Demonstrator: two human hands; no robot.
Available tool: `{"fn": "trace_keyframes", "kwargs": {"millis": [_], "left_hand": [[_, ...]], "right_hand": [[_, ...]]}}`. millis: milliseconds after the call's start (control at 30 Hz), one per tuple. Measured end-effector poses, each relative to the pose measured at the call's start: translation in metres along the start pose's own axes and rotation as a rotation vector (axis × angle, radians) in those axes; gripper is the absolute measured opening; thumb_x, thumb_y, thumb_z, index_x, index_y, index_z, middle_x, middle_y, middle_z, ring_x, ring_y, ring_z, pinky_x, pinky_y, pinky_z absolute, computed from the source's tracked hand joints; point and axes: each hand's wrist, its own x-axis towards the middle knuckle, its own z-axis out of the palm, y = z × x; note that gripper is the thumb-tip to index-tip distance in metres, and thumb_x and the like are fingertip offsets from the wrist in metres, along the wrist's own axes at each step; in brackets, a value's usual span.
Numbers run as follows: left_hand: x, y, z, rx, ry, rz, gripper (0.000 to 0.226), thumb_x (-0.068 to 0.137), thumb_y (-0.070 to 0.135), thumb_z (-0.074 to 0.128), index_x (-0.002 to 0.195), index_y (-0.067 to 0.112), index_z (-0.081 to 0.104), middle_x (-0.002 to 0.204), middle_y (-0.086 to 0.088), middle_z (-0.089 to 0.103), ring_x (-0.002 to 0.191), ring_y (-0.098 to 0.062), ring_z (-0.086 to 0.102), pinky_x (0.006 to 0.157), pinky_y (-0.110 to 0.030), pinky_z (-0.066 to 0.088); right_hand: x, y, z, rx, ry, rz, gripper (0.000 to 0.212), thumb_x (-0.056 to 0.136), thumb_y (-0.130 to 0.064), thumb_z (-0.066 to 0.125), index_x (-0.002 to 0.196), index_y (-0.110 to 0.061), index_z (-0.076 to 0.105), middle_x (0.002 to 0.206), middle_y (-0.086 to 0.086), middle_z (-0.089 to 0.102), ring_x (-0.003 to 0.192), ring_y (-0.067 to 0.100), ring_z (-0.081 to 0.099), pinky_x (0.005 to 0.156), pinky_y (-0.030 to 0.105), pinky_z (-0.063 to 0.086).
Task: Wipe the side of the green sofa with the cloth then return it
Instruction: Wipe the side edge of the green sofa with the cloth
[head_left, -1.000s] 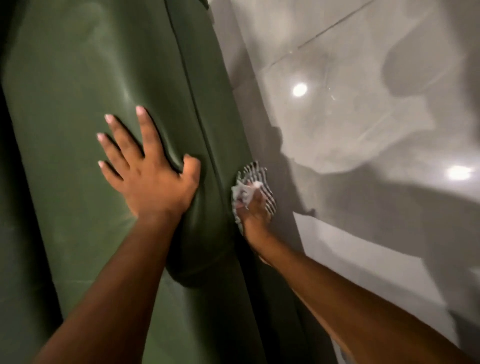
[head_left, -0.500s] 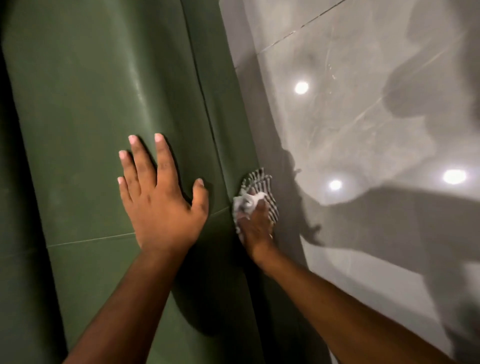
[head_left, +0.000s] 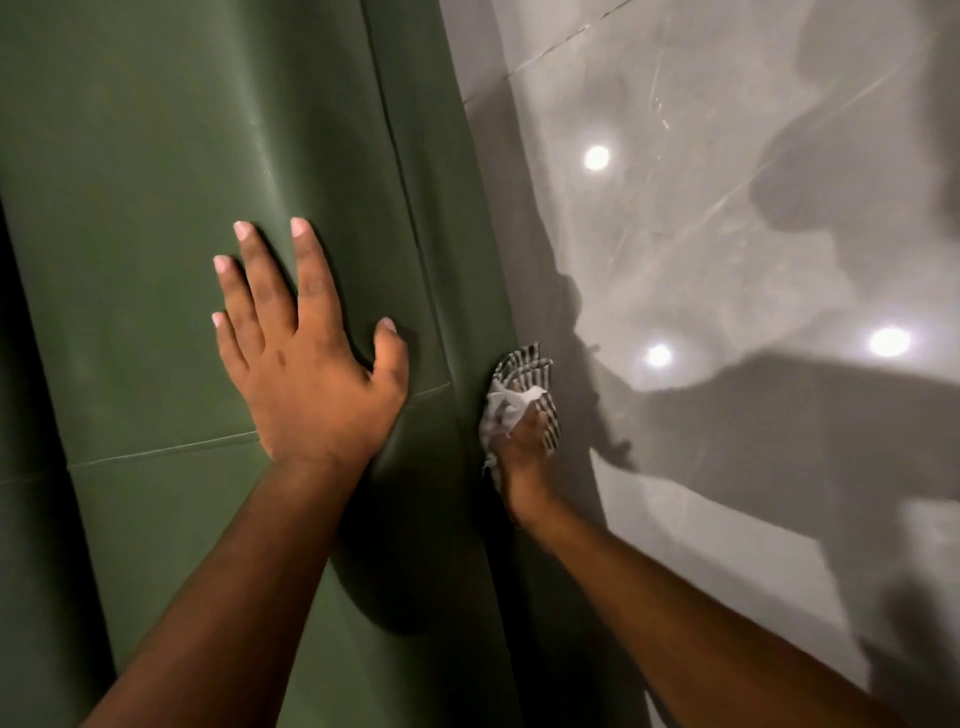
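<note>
The sofa (head_left: 156, 182) fills the left of the scene, smooth dark-green panels with stitched seams running across and down. The left hand (head_left: 306, 374) lies flat on its top surface, fingers spread wide apart and holding nothing, the thumb reaching toward the edge where the padding rolls over. It looks like a brace, steadying the person as they lean over.

Just past that thumb, over the rounded edge, the right hand (head_left: 524, 441) is down on the sofa's side face. It is closed around a bunched cloth (head_left: 511, 397), white with dark stripes. The cloth bulges out ahead of the knuckles and is pressed between the palm and the green side panel. How much of it actually touches the panel I cannot quite tell, since the side falls away into shadow.

Beyond the wiping hand lies the floor (head_left: 727, 260), glossy grey tile with bright ceiling lights reflected in it and the person's shadow.

So the wiping step seems to be under way, with the return still to come. The next stroke calls for firm pressure against the panel and a slide along it, cloth kept bunched under the palm.
</note>
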Motion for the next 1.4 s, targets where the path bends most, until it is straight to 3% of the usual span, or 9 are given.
{"fn": "trace_keyframes", "kwargs": {"millis": [233,367,567,667,833,1033,1200,1300,1400], "left_hand": [[0.000,-0.002,-0.004,-0.003,-0.003,0.017,0.087,0.085,0.046,0.052,0.158,0.021,0.012,0.166,-0.017,0.006,0.152,-0.039,0.006,0.119,-0.059,0.016],[0.002,0.000,-0.006,-0.007,-0.013,0.011,0.088,0.084,0.047,0.051,0.158,0.022,0.012,0.166,-0.016,0.005,0.153,-0.038,0.004,0.119,-0.060,0.015],[0.001,0.002,-0.006,-0.004,-0.046,0.006,0.089,0.084,0.046,0.053,0.158,0.022,0.010,0.166,-0.015,0.003,0.153,-0.038,0.003,0.118,-0.063,0.014],[0.002,0.000,-0.007,-0.021,-0.043,0.002,0.089,0.084,0.047,0.054,0.158,0.022,0.012,0.166,-0.015,0.004,0.153,-0.038,0.003,0.117,-0.064,0.015],[0.046,-0.006,-0.016,-0.097,-0.134,0.000,0.098,0.079,0.054,0.056,0.158,0.029,0.004,0.166,-0.015,-0.006,0.153,-0.037,-0.004,0.115,-0.067,0.010],[0.184,-0.006,-0.028,-0.069,-0.196,0.050,0.099,0.083,0.059,0.062,0.156,0.039,-0.001,0.166,-0.011,-0.012,0.151,-0.043,-0.007,0.116,-0.067,0.008],[0.244,0.019,-0.007,0.089,-0.068,0.101,0.089,0.082,0.057,0.049,0.156,0.036,0.005,0.166,-0.013,-0.010,0.151,-0.045,-0.005,0.114,-0.070,0.012],[0.240,0.019,0.005,0.104,-0.003,0.111,0.090,0.080,0.057,0.045,0.157,0.033,0.005,0.166,-0.017,-0.007,0.150,-0.046,-0.004,0.114,-0.070,0.009],[0.243,0.016,0.007,0.109,0.000,0.119,0.092,0.080,0.056,0.046,0.158,0.029,0.006,0.165,-0.021,-0.005,0.149,-0.049,-0.002,0.113,-0.072,0.009]], "right_hand": [[0.068,-0.071,0.006,-0.169,0.029,-0.319,0.087,0.084,-0.064,0.033,0.155,-0.018,0.013,0.167,0.007,0.009,0.154,0.026,0.006,0.125,0.055,0.007],[0.070,-0.032,-0.005,-0.059,-0.022,-0.190,0.094,0.081,-0.070,0.042,0.155,-0.018,0.016,0.165,0.012,0.018,0.152,0.030,0.016,0.123,0.060,0.017],[-0.034,-0.006,-0.004,-0.099,-0.081,-0.229,0.079,0.085,-0.048,0.033,0.155,-0.025,0.004,0.167,0.009,0.002,0.154,0.030,0.000,0.123,0.062,0.004],[-0.004,-0.054,0.006,-0.184,-0.050,-0.330,0.093,0.072,-0.061,0.022,0.153,-0.019,0.002,0.167,0.011,-0.001,0.154,0.030,-0.003,0.124,0.054,0.000],[0.059,-0.094,0.000,-0.206,-0.006,-0.385,0.084,0.078,-0.044,0.029,0.154,-0.014,0.006,0.167,0.011,0.002,0.155,0.029,0.000,0.125,0.051,0.000],[0.050,-0.059,0.006,-0.214,-0.064,-0.660,0.055,0.093,-0.051,0.025,0.140,-0.067,0.003,0.166,0.001,0.007,0.155,0.028,0.000,0.121,0.065,0.005],[0.136,-0.147,0.003,-0.373,0.015,-0.833,0.062,0.094,-0.052,0.022,0.151,-0.030,0.008,0.166,0.010,0.011,0.153,0.037,0.008,0.115,0.071,0.015],[0.192,-0.251,-0.004,-0.397,0.028,-0.784,0.066,0.090,-0.046,0.022,0.151,-0.024,0.012,0.166,0.013,0.011,0.153,0.038,0.006,0.119,0.067,0.014],[0.193,-0.252,-0.004,-0.358,-0.002,-0.826,0.060,0.099,-0.048,0.025,0.154,-0.025,0.016,0.167,0.009,0.009,0.153,0.037,0.006,0.120,0.066,0.013]]}}
